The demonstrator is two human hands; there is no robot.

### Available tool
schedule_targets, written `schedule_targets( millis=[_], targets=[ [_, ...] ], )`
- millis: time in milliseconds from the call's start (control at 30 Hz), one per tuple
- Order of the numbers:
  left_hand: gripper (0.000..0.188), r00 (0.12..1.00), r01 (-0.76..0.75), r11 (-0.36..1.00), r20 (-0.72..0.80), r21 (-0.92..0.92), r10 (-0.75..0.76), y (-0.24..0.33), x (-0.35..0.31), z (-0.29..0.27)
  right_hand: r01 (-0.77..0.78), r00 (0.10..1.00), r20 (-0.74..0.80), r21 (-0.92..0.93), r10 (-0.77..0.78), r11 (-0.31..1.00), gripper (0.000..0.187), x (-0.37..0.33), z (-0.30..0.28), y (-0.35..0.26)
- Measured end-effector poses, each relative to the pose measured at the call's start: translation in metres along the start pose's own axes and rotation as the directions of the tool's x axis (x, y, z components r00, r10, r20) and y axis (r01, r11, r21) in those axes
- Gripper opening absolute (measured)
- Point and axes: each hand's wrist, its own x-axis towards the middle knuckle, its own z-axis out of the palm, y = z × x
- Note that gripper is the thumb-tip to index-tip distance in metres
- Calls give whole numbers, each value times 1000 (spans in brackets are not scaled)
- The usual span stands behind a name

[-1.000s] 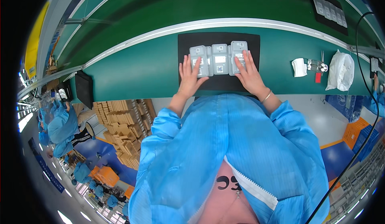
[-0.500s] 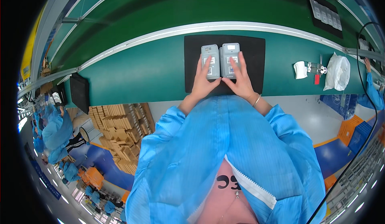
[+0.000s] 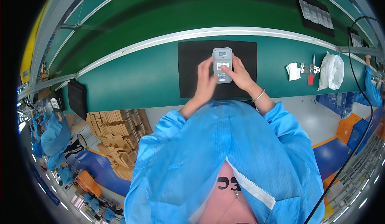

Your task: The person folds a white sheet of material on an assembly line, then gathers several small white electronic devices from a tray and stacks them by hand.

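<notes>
A grey handheld device point(image 3: 222, 70), oblong with white labels and printed code squares on its upward face, lies on the black mat point(image 3: 244, 83). My right hand point(image 3: 240, 74) grips it, with the thumb across the face and the fingers along the right edge. Along its left edge is my left hand point(image 3: 205, 81), fingers stretched out and slightly blurred; whether they touch the casing I cannot tell. Only one such device shows on the mat; whether another lies beneath it is hidden.
Right of the mat are a white cloth point(image 3: 293, 71), a clear bottle point(image 3: 308, 68), a red piece point(image 3: 310, 80) and a white plastic bag point(image 3: 331, 71). A black tray of grey devices point(image 3: 316, 14) sits beyond the white rail. Flat cardboard pieces point(image 3: 116, 137) are stacked at lower left.
Two devices lay side by side, a hand on each; now one shows, between both hands. My right hand's thumb has come over its face. The view has shifted slightly.
</notes>
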Motion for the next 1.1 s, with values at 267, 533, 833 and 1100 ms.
schedule_targets(
  millis=[267, 533, 833, 1100],
  targets=[
    [58, 731, 679, 684, 160, -267, -664, 11, 40, 13, 120, 990, 40, 231, -132, 966, 83, 1, -2, 6],
    [57, 975, 200, 887, 172, -417, -139, 19, -2, 24, 488, 848, -120, -200, -516, 849, 87, -47, 2, 29],
    [52, 947, 280, 922, -83, -267, -311, 1, 4, -15, 550, 782, 18, -492, -623, 675, 95, -16, 16, -8],
    [60, 884, 280, 864, -240, -418, -402, -25, 2, -56, 547, 824, 216, -544, -523, 637, 113, 18, 39, -27]
  ],
)
